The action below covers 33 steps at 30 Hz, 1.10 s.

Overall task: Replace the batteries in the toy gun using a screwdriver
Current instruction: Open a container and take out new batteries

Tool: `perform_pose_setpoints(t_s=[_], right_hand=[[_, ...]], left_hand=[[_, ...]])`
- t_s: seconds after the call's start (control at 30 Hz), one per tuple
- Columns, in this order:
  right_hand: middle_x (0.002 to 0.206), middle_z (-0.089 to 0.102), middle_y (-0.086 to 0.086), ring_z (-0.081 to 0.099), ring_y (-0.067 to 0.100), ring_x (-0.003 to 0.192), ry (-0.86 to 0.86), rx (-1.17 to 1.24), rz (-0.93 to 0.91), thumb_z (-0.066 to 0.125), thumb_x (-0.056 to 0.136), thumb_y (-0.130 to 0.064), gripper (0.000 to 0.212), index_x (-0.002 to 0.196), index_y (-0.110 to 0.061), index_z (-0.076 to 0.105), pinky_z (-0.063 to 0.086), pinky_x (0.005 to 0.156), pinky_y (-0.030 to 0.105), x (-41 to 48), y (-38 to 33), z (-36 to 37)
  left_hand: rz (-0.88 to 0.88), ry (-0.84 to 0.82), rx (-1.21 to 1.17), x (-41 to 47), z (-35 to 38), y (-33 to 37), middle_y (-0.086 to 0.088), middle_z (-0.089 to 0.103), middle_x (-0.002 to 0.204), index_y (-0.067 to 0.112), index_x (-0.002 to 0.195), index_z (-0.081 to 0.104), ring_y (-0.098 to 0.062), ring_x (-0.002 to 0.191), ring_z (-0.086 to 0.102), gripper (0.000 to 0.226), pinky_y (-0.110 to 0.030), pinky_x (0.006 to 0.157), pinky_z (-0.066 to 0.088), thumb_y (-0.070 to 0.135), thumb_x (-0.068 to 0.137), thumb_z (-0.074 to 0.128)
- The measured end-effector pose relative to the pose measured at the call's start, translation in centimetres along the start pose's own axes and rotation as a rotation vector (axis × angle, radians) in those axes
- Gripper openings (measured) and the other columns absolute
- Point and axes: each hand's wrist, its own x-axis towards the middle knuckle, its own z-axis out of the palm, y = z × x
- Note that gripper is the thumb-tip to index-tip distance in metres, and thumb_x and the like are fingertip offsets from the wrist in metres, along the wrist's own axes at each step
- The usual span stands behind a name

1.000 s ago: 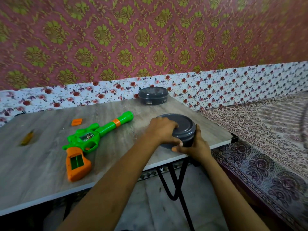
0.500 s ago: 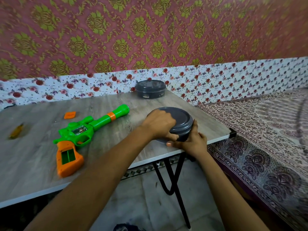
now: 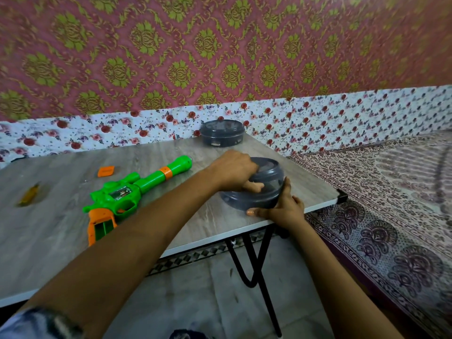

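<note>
As it lies, toy gun (image 3: 122, 194): likely light, rigid plastic; lift by grip.
Left hand (image 3: 234, 171): grips container (image 3: 271, 182) lid.
Right hand (image 3: 283, 209): clasps base.

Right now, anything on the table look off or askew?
Toy gun lies with its grip's battery bay open; the orange cover sits apart behind it. Near container: lid looks tilted, gripped by the left hand, right hand holding the base by the table edge.
</note>
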Motion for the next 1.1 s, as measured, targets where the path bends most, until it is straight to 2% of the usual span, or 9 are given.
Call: perform_pose_setpoints(t_s=[0.17,0.33,0.5,0.63,0.7,0.77,0.83,0.9,1.1], right_hand=[[0.158,0.015,0.002,0.019,0.02,0.143,-0.006,-0.013,0.014,0.079,0.059,-0.056,0.136,0.148,-0.01,-0.013,0.01,0.115,0.032,0.5,0.1,0.1],[0.153,0.029,0.011,0.03,0.031,0.138,-0.072,-0.026,0.073,0.082,0.057,-0.052,0.141,0.146,-0.01,-0.02,0.022,0.116,0.043,2.5,0.0,-0.1],[0.155,0.02,0.011,0.027,0.029,0.14,-0.252,0.211,0.05,0.084,0.061,-0.036,0.14,0.144,-0.015,-0.027,0.027,0.113,0.04,4.5,0.1,-1.9],[0.158,0.012,0.007,0.023,0.028,0.141,-0.195,0.408,0.001,0.069,0.067,-0.052,0.116,0.15,-0.023,-0.006,0.027,0.113,0.042,6.2,-0.1,-3.4],[0.154,0.024,0.003,0.029,0.023,0.138,-0.081,0.547,-0.026,0.066,0.068,-0.052,0.101,0.15,-0.021,0.015,0.031,0.11,0.04,7.2,-0.1,-2.9],[0.142,0.044,0.002,0.043,0.018,0.128,0.035,0.676,-0.02,0.067,0.078,-0.038,0.071,0.14,-0.016,0.04,0.035,0.104,0.032,8.1,0.2,-2.0],[0.127,0.059,0.005,0.054,0.019,0.118,0.111,0.717,-0.001,0.064,0.086,-0.027,0.042,0.125,-0.012,0.057,0.041,0.102,0.032,8.9,0.9,-0.8],[0.116,0.065,0.004,0.059,0.018,0.109,0.128,0.681,-0.016,0.06,0.089,-0.024,0.03,0.116,-0.012,0.064,0.045,0.099,0.035,9.4,1.3,-0.3],[0.095,0.063,-0.009,0.055,0.0,0.088,0.111,0.71,-0.027,0.054,0.092,-0.017,0.016,0.104,-0.019,0.064,0.042,0.071,0.014,9.4,1.4,-0.4]], left_hand=[[-0.135,0.15,-0.34,-0.7,0.9,-3.0,-0.009,0.063,0.085,0.013,0.1,0.062,-0.022,0.076,0.054,0.039,-0.032,0.062,0.037,0.048,0.092,0.048],[-0.505,0.459,-0.768,-0.9,3.2,-8.8,-0.003,0.044,0.057,0.016,0.058,0.046,-0.019,0.058,0.041,0.041,-0.03,0.057,0.029,0.035,0.093,0.053],[-0.917,0.624,-1.082,0.6,6.3,-11.1,-0.003,0.037,0.058,0.016,0.055,0.034,-0.021,0.059,0.037,0.048,-0.032,0.063,0.03,0.036,0.095,0.051],[-1.233,0.677,-1.556,3.2,7.4,-11.9,-0.014,0.063,0.09,0.009,0.078,0.06,-0.032,0.084,0.063,0.031,-0.039,0.079,0.055,0.036,0.091,0.057],[-1.31,0.665,-1.719,4.6,8.0,-11.8,-0.014,0.064,0.103,0.001,0.106,0.06,-0.027,0.084,0.065,0.034,-0.035,0.069,0.058,0.032,0.092,0.058],[-1.311,0.658,-1.85,5.6,8.5,-11.2,-0.014,0.062,0.105,-0.001,0.114,0.056,-0.024,0.078,0.063,0.032,-0.03,0.06,0.058,0.024,0.093,0.057],[-1.324,0.628,-1.918,6.1,9.4,-10.6,-0.018,0.06,0.112,0.0,0.113,0.054,-0.025,0.084,0.061,0.025,-0.032,0.068,0.056,0.017,0.094,0.055],[-1.346,0.6,-1.945,6.5,10.6,-10.3,-0.021,0.057,0.122,0.001,0.106,0.05,-0.026,0.092,0.057,0.017,-0.033,0.074,0.052,0.013,0.095,0.054],[-1.383,0.506,-1.981,6.1,13.3,-9.4,-0.02,0.054,0.13,-0.002,0.123,0.049,-0.027,0.102,0.058,0.03,-0.034,0.077,0.05,0.008,0.095,0.052]])
